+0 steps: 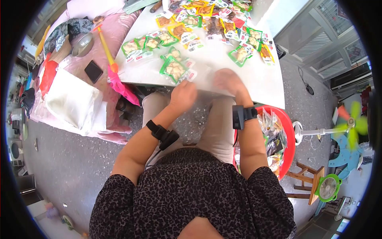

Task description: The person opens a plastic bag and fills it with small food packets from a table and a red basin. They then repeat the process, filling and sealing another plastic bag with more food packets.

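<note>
My left hand is at the front edge of the white table, its fingers closed at the lower corner of a green-edged packet of pale pieces. A second green-edged packet lies just behind that one. To the right, my right hand is over the table near its front edge, blurred by motion, so its fingers cannot be made out. Further right lies another green-edged packet. More green-edged packets lie in a row at the table's left side.
Many yellow and green packets are heaped at the table's back. A red tub of packets stands right of my legs. A pink-covered surface at left holds a phone, white sheets and a bowl.
</note>
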The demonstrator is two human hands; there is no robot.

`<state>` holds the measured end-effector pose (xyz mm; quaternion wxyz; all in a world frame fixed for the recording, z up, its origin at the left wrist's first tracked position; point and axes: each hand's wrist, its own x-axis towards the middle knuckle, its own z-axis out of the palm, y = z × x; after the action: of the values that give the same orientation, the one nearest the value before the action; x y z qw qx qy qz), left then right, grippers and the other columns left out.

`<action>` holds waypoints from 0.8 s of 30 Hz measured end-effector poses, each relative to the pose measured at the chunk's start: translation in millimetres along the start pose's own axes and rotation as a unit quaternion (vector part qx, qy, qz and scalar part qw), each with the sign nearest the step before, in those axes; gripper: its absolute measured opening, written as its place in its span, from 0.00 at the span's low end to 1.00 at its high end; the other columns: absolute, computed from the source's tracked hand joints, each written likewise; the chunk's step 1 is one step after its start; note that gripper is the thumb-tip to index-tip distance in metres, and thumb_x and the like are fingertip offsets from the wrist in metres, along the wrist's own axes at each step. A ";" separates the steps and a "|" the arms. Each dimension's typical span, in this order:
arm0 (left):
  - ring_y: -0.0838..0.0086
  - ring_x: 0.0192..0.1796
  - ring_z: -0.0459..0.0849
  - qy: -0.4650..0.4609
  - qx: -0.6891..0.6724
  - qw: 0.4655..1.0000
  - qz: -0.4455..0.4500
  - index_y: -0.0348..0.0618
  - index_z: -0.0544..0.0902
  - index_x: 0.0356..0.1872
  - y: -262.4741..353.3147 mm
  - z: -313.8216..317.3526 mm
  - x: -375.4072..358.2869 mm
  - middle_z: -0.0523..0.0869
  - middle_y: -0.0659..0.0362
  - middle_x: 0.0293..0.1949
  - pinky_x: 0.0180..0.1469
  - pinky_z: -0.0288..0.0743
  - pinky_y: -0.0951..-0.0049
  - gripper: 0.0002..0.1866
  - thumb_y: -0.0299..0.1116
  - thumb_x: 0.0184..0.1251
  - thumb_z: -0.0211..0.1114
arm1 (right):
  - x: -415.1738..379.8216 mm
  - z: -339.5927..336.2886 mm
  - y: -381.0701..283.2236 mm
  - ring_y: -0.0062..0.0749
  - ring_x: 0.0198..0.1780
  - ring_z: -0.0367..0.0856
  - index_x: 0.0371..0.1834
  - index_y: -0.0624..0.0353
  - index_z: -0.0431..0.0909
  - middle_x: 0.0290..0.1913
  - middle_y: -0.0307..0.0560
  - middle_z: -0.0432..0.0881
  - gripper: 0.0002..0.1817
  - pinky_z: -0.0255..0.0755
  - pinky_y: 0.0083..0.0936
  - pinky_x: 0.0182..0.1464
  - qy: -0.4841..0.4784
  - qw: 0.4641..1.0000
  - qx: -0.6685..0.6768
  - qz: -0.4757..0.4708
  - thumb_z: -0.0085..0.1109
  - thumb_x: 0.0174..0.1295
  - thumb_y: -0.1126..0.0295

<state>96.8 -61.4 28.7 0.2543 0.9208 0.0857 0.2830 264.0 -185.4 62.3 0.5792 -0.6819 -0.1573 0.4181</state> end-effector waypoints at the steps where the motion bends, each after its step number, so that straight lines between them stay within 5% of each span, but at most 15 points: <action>1: 0.56 0.31 0.72 0.001 -0.009 1.000 -0.003 0.39 0.72 0.26 -0.3 2.2 0.4 0.73 0.51 0.27 0.32 0.68 0.61 0.05 0.29 0.50 0.53 | 9.4 -22.5 1.7 0.23 0.25 0.75 0.36 0.59 0.69 0.27 0.40 0.75 0.11 0.67 0.17 0.25 0.057 0.996 0.028 -0.058 0.52 0.49 0.69; 2: 0.56 0.32 0.72 0.002 -0.017 1.000 -0.007 0.39 0.72 0.26 -1.0 4.2 0.8 0.73 0.51 0.27 0.32 0.68 0.61 0.04 0.29 0.50 0.53 | 23.5 -48.1 3.3 0.24 0.25 0.74 0.34 0.59 0.69 0.24 0.39 0.74 0.09 0.67 0.17 0.25 0.117 0.987 -0.015 -0.107 0.52 0.48 0.71; 3: 0.55 0.32 0.72 -0.002 -0.015 1.000 -0.010 0.40 0.72 0.26 -2.3 7.4 1.3 0.73 0.51 0.27 0.33 0.67 0.61 0.04 0.29 0.50 0.53 | 22.6 -52.0 -5.2 0.22 0.22 0.71 0.33 0.59 0.69 0.21 0.38 0.70 0.09 0.66 0.17 0.24 0.243 0.948 0.124 -0.162 0.51 0.48 0.72; 5: 0.55 0.32 0.72 -0.009 -0.009 1.000 -0.019 0.41 0.71 0.26 -4.1 13.5 2.8 0.72 0.51 0.27 0.33 0.67 0.60 0.04 0.29 0.50 0.53 | 66.9 -112.5 10.1 0.19 0.18 0.62 0.25 0.59 0.65 0.17 0.36 0.64 0.05 0.63 0.21 0.20 0.281 0.921 0.129 -0.236 0.50 0.45 0.76; 6: 0.55 0.32 0.72 -0.019 -0.003 0.999 -0.035 0.41 0.71 0.26 -2.6 13.3 3.8 0.72 0.51 0.27 0.34 0.67 0.60 0.04 0.29 0.50 0.53 | 81.0 -119.3 10.1 0.20 0.17 0.63 0.26 0.60 0.65 0.17 0.37 0.65 0.07 0.63 0.21 0.19 0.387 0.884 0.143 -0.222 0.52 0.44 0.76; 10: 0.54 0.33 0.72 -0.050 0.016 0.997 -0.050 0.42 0.71 0.26 5.3 8.2 5.7 0.72 0.50 0.28 0.35 0.66 0.59 0.03 0.29 0.50 0.52 | 128.7 -158.6 28.2 0.25 0.19 0.67 0.28 0.62 0.70 0.18 0.41 0.69 0.08 0.65 0.23 0.21 0.326 0.918 0.027 -0.222 0.53 0.44 0.73; 13: 0.54 0.33 0.71 -0.049 0.018 0.998 -0.039 0.42 0.71 0.25 6.2 6.2 5.5 0.72 0.50 0.28 0.35 0.66 0.59 0.03 0.30 0.50 0.51 | 119.0 -130.2 -4.6 0.32 0.24 0.73 0.29 0.58 0.74 0.22 0.46 0.76 0.10 0.67 0.25 0.26 0.374 0.924 0.061 -0.054 0.56 0.44 0.66; 16: 0.54 0.33 0.71 -0.043 0.007 0.998 -0.042 0.42 0.70 0.24 7.7 5.1 5.4 0.72 0.50 0.28 0.35 0.66 0.59 0.04 0.30 0.50 0.51 | 98.6 -112.1 -20.3 0.28 0.26 0.71 0.25 0.68 0.70 0.22 0.47 0.72 0.05 0.69 0.26 0.25 0.320 0.947 -0.022 -0.020 0.52 0.46 0.76; 22: 0.54 0.32 0.72 -0.029 0.001 0.999 -0.037 0.40 0.71 0.24 12.1 0.7 6.7 0.73 0.49 0.27 0.34 0.66 0.59 0.04 0.29 0.50 0.51 | 65.4 -94.7 3.7 0.35 0.33 0.73 0.38 0.68 0.66 0.35 0.51 0.73 0.11 0.70 0.23 0.30 0.174 0.896 0.379 -0.150 0.47 0.51 0.77; 24: 0.54 0.32 0.72 -0.005 -0.024 0.999 -0.028 0.40 0.71 0.25 10.7 1.3 5.6 0.73 0.49 0.26 0.34 0.66 0.60 0.03 0.28 0.50 0.51 | 41.0 -86.4 14.9 0.34 0.36 0.73 0.39 0.68 0.65 0.36 0.50 0.72 0.10 0.70 0.24 0.32 0.152 0.898 0.383 -0.155 0.45 0.51 0.79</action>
<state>102.3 -69.4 35.9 0.2841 0.9132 0.1033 0.2735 349.7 -217.8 30.8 0.8698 -0.4297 0.0014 0.2423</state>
